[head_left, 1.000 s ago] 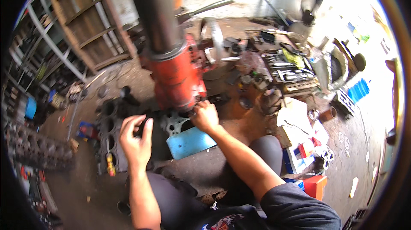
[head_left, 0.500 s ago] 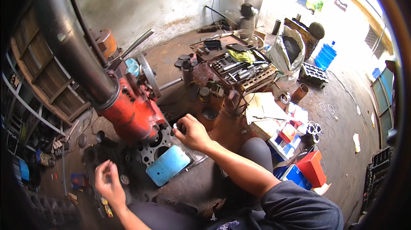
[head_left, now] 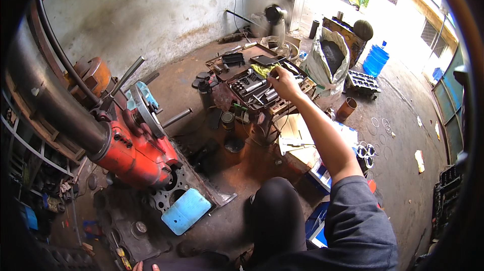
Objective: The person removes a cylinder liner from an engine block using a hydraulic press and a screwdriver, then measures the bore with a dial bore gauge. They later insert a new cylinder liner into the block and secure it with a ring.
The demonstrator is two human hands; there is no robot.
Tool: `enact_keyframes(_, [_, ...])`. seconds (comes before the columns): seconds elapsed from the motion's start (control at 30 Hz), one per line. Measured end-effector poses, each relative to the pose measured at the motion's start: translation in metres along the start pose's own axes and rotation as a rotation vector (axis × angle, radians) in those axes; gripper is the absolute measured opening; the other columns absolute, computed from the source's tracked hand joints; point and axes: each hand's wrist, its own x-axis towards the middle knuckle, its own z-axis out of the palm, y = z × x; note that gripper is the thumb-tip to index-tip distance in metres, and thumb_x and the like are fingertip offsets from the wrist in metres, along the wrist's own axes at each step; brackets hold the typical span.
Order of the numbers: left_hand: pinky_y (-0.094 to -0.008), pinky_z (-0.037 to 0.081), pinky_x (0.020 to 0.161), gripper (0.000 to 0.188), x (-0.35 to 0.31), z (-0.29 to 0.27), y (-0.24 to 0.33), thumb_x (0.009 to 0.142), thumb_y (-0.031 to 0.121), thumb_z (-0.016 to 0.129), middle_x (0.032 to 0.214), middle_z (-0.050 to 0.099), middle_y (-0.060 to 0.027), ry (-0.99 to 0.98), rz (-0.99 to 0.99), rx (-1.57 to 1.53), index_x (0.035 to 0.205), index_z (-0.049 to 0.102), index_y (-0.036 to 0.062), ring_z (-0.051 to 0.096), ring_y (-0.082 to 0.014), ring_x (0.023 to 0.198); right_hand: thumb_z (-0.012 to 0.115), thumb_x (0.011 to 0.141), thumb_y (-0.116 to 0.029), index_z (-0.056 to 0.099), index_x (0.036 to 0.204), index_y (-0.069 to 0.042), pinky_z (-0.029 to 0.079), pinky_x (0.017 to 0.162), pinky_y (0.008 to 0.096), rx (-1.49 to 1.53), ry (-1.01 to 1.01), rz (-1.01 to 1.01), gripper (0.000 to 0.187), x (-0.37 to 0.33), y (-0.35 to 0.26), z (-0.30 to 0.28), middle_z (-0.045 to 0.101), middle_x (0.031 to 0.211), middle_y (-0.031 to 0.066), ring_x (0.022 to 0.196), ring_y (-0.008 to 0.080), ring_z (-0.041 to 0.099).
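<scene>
My right hand (head_left: 285, 84) is stretched out over the tool tray (head_left: 242, 100), with fingers bent and pressed together. What they hold, if anything, I cannot make out. Beneath it lie sockets and metal tools (head_left: 252, 87), and a yellow-green cloth (head_left: 262, 70) is beside the fingers. Only the fingertips of my left hand (head_left: 146, 267) show at the lower edge, apart and with nothing seen in them. Next to them lies a yellow-handled screwdriver (head_left: 123, 259). A red boring machine (head_left: 133, 152) stands on an engine block (head_left: 194, 182), with a blue flat plate (head_left: 186, 211) on the block's top.
A sack of dark grit (head_left: 330, 59), a blue water jug (head_left: 376, 60) and a cylinder head (head_left: 363, 84) stand beyond the tray. Metal cylinders (head_left: 365, 151) and cardboard (head_left: 295, 134) lie at the right. A fan (head_left: 275, 14) stands by the wall.
My right hand has moved from the engine block up and away to the tool tray. My left hand has dropped to the lower edge. The view has shifted to the right.
</scene>
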Motion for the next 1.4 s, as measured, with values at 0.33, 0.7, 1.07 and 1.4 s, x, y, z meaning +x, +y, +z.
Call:
enact_keyframes(0.33, [-0.0468,0.044,0.1,0.042,-0.002,0.001,0.001,0.09,0.034,0.073,0.115,0.064,-0.0232,-0.006,-0.117,0.035,0.113,0.068,-0.0017,0.058,-0.0405,0.11,0.057,0.091,-0.014,0.06,0.105,-0.007,0.055,0.081,0.0455,-0.489,-0.188,-0.235,0.016,0.009,0.055,0.056,0.064,0.103,0.0152,0.099,0.0334,0.066])
enact_keyframes(0.7, [-0.0471,0.044,0.098,0.043,0.03,0.02,0.015,0.089,0.035,0.074,0.112,0.064,-0.0213,-0.094,-0.105,0.119,0.111,0.068,-0.0008,0.059,-0.0393,0.107,0.065,0.083,-0.027,0.07,0.093,-0.003,0.054,0.085,0.0458,-0.222,-0.082,-0.106,0.026,0.082,-0.008,0.112,0.07,0.096,0.0184,0.095,0.0374,0.067])
enact_keyframes(1.07, [-0.0475,0.045,0.097,0.039,0.046,0.028,0.03,0.091,0.035,0.071,0.111,0.065,-0.0199,-0.149,-0.121,0.23,0.109,0.068,0.0009,0.059,-0.0388,0.106,0.058,0.085,-0.018,0.075,0.096,-0.002,0.057,0.087,0.0459,-0.254,-0.251,0.12,0.026,0.159,-0.044,0.249,0.07,0.107,0.0234,0.101,0.0376,0.07])
enact_keyframes(1.4, [-0.0482,0.046,0.095,0.038,0.046,0.021,0.032,0.091,0.035,0.071,0.107,0.066,-0.0199,-0.123,-0.111,0.215,0.107,0.069,0.001,0.06,-0.0393,0.103,0.065,0.086,-0.024,0.07,0.099,-0.001,0.056,0.081,0.0459,-0.228,-0.138,-0.095,0.026,0.136,-0.055,0.191,0.065,0.109,0.0217,0.095,0.0387,0.069])
